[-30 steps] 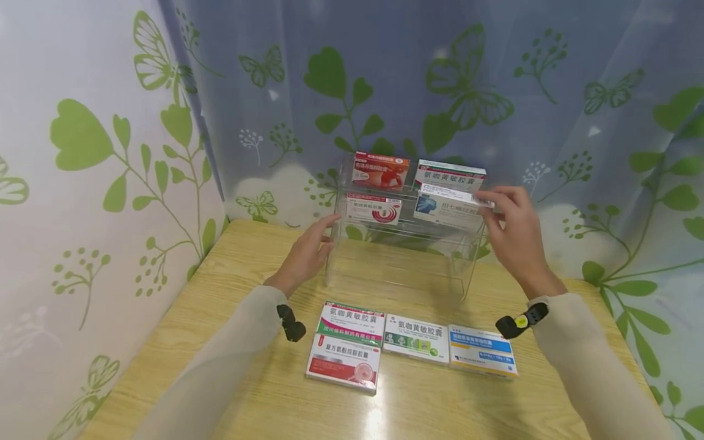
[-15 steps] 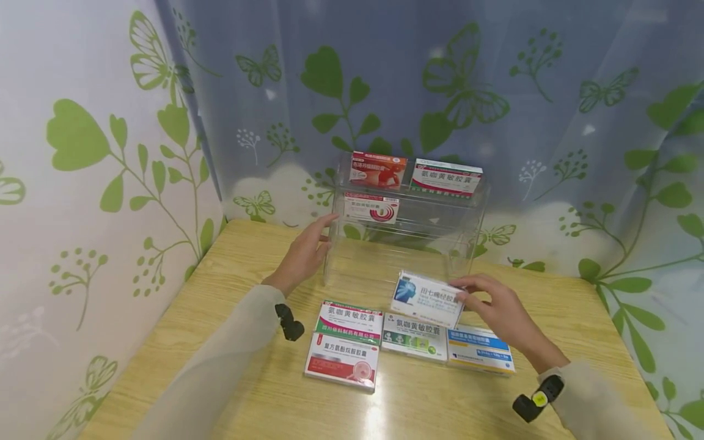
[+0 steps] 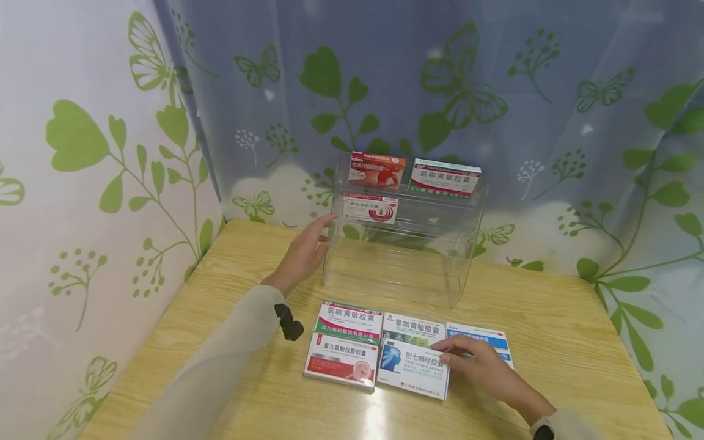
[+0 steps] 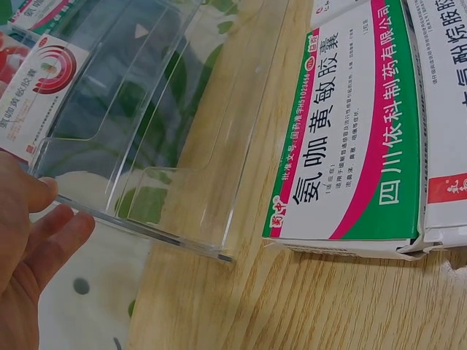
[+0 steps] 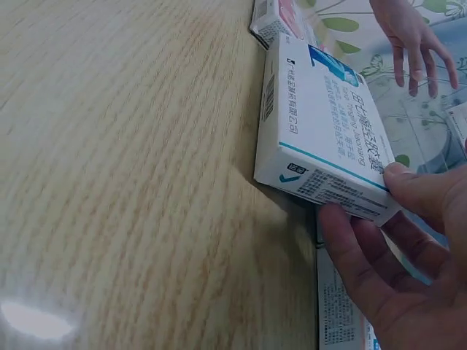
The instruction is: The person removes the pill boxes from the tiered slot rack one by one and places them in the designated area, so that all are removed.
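My right hand (image 3: 489, 374) pinches the right end of a white medicine box (image 3: 415, 373) with a blue head picture, thumb on top and fingers beneath. The right wrist view shows this box (image 5: 332, 120) slightly raised at the held end. It lies just below a white-and-green medicine box (image 3: 412, 327), beside a red-and-white one (image 3: 341, 360). A blue-and-white box (image 3: 486, 342) is partly hidden behind my right hand. My left hand (image 3: 299, 253) touches the left side of a clear tiered display rack (image 3: 462, 256), fingers extended; the left wrist view shows its fingertips (image 4: 76, 222) at the rack's edge.
On the rack's top tier stand a red box (image 3: 377, 171) and a white-green-red box (image 3: 445, 177). A white box with red rings (image 3: 371, 208) stands on the tier below. A green-and-magenta box (image 3: 349, 321) lies on the wooden table (image 3: 264, 391). Patterned curtains hang behind and left.
My right hand has taken the white box with the head picture off the rack's second tier and brought it down toward me to the table. My left hand stays at the rack.
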Motion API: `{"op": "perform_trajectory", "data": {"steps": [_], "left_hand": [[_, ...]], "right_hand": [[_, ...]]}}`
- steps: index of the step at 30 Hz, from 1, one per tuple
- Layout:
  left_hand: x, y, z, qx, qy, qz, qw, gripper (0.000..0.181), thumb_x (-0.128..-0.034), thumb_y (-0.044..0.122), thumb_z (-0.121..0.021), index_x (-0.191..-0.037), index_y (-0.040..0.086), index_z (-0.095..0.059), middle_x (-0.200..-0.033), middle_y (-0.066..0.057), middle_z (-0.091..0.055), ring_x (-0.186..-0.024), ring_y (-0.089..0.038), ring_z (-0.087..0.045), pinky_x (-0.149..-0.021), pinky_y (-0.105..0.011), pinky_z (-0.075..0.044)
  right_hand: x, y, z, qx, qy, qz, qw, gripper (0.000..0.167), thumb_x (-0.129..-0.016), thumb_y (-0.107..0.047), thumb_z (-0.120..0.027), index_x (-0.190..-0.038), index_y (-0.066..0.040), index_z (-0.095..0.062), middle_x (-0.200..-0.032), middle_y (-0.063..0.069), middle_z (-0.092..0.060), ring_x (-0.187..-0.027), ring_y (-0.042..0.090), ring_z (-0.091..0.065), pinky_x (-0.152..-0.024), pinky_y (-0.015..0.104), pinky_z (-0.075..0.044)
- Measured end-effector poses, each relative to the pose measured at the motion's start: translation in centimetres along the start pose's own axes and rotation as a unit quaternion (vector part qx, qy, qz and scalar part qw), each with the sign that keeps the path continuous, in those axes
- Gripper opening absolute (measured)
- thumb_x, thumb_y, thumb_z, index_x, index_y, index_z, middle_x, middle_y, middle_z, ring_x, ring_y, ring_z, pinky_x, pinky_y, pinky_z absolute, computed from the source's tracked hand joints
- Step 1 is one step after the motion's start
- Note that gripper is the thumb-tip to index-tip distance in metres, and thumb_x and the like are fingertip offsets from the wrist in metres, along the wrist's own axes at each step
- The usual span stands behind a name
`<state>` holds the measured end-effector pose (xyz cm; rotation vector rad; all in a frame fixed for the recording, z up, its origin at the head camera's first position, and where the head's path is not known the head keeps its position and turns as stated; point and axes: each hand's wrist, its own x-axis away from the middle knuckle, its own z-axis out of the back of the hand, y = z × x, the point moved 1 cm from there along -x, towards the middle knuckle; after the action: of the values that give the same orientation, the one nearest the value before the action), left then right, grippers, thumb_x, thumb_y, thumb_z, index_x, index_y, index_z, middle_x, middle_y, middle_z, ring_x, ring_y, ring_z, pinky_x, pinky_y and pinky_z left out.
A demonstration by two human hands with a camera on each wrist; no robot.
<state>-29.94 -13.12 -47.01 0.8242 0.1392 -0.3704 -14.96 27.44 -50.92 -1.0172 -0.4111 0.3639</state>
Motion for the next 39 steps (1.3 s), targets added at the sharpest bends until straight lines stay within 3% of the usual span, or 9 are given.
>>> {"op": "perform_trajectory", "data": {"steps": [13,19,23,28,34,39], "left_hand": [[0.0,0.0,0.0,0.001,-0.001,0.0,1.0,0.07,-0.111,0.001,-0.059,-0.172,0.024,-0.032,-0.168,-0.014,-0.047,-0.135,-0.036,-0.066,-0.105,-0.053,-0.062],[0.0,-0.2,-0.1,0.002,0.002,-0.002,1.0,0.07,-0.1106,0.001,-0.059,-0.171,0.024,-0.033,-0.168,-0.014,-0.047,-0.135,-0.036,-0.067,-0.105,-0.052,-0.062],[-0.1,-0.3,-0.1,0.003,0.002,-0.002,1.0,0.07,-0.1105,0.0,-0.059,-0.171,0.022,-0.033,-0.168,-0.014,-0.047,-0.136,-0.036,-0.066,-0.106,-0.053,-0.062],[0.0,-0.2,-0.1,0.003,-0.002,0.001,1.0,0.07,-0.111,0.001,-0.059,-0.172,0.023,-0.032,-0.169,-0.014,-0.047,-0.136,-0.036,-0.066,-0.107,-0.053,-0.061],[0.1,-0.1,0.0,0.002,-0.002,0.001,1.0,0.07,-0.1108,0.001,-0.06,-0.171,0.023,-0.032,-0.168,-0.014,-0.047,-0.136,-0.036,-0.066,-0.107,-0.053,-0.061],[0.1,0.0,0.0,0.001,-0.002,0.001,1.0,0.07,-0.1108,0.001,-0.06,-0.172,0.022,-0.032,-0.168,-0.015,-0.047,-0.136,-0.036,-0.066,-0.106,-0.053,-0.062]], "right_hand": [[0.3,-0.1,-0.9,0.002,-0.008,0.036,0.9993,0.026,-0.11,-0.016,-0.066,-0.13,-0.002,-0.074,-0.131,0.024,-0.07,-0.103,0.004,-0.073,-0.078,0.035,-0.069],[0.4,-0.7,-1.2,0.07,0.003,0.055,0.9961,0.023,-0.108,-0.022,-0.07,-0.126,-0.011,-0.078,-0.127,0.011,-0.075,-0.111,0.008,-0.072,-0.085,0.024,-0.066],[0.4,-1.2,-1.5,0.125,0.01,0.07,0.9896,0.023,-0.108,-0.026,-0.071,-0.126,-0.015,-0.078,-0.124,0.004,-0.077,-0.11,0.013,-0.072,-0.085,0.023,-0.064],[0.3,-1.3,-2.1,0.204,0.021,0.079,0.9755,0.027,-0.104,-0.029,-0.077,-0.128,-0.02,-0.078,-0.128,-0.002,-0.073,-0.114,0.019,-0.068,-0.086,0.027,-0.063],[0.9,-0.9,-3.1,0.291,0.02,0.177,0.9399,0.033,-0.102,-0.036,-0.078,-0.133,-0.024,-0.077,-0.127,-0.006,-0.069,-0.113,0.015,-0.064,-0.091,0.036,-0.06],[1.0,-0.6,-3.4,0.305,0.027,0.197,0.9313,0.032,-0.102,-0.038,-0.078,-0.132,-0.027,-0.077,-0.125,-0.011,-0.067,-0.111,0.01,-0.062,-0.088,0.035,-0.059]]}}
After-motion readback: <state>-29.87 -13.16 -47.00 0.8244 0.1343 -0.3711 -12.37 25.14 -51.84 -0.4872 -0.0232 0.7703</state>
